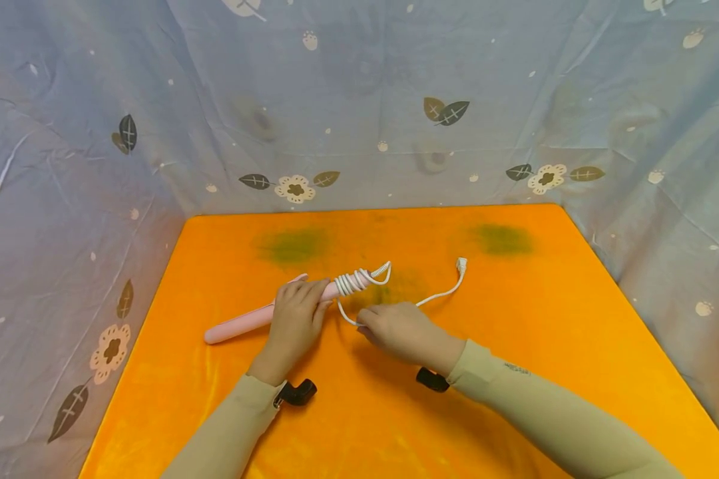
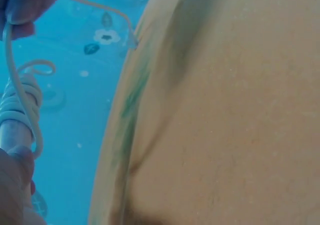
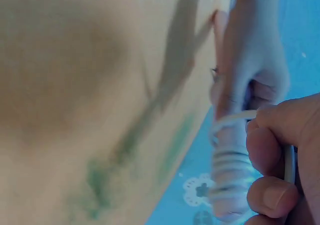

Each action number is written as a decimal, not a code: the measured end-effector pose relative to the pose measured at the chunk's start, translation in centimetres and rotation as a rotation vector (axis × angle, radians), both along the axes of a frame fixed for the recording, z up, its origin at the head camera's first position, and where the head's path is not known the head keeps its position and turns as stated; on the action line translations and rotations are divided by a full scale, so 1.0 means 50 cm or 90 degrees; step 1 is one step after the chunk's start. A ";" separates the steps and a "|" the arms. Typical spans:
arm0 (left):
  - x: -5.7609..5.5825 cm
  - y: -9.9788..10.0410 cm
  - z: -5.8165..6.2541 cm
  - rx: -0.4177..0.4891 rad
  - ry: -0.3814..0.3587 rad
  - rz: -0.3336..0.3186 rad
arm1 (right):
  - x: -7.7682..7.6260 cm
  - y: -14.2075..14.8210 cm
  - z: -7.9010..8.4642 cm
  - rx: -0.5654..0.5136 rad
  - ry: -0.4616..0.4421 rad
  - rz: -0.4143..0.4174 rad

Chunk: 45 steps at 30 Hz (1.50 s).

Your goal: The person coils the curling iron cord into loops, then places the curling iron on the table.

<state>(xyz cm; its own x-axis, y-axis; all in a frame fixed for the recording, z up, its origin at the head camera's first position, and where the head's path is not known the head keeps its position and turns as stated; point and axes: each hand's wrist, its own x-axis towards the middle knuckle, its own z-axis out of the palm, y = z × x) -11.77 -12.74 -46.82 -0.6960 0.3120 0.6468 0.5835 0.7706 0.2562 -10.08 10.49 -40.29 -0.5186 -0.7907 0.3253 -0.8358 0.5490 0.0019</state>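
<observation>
A pink curling iron (image 1: 239,324) slants above the orange table, its barrel end toward the lower left. My left hand (image 1: 296,313) grips it around the middle, near the clamp lever. White cord (image 1: 351,283) is coiled in several turns round the handle, with a small loop at the handle's end. My right hand (image 1: 404,329) pinches the loose cord just right of the coils; in the right wrist view the cord runs between thumb and fingers (image 3: 272,192). Beyond that hand the free cord trails to a white plug (image 1: 461,265) at the upper right.
The orange cloth-covered table (image 1: 545,319) has dark green smudges near its back. A grey patterned curtain (image 1: 371,100) surrounds it at the back and sides. Black wrist camera mounts (image 1: 299,392) sit on both wrists, at the ends of the light sleeves.
</observation>
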 end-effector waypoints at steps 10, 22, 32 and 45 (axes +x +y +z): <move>0.008 0.001 -0.009 -0.039 -0.022 -0.007 | -0.023 -0.007 0.067 -0.042 0.046 0.010; 0.035 0.021 -0.014 -0.070 0.004 -0.086 | -0.076 -0.008 0.096 -0.044 0.000 0.021; 0.052 0.020 -0.027 -0.096 0.012 -0.113 | -0.116 0.015 0.100 -0.078 -0.129 -0.004; 0.054 0.017 -0.021 -0.060 0.080 -0.159 | -0.157 0.040 0.051 -0.068 -0.216 -0.066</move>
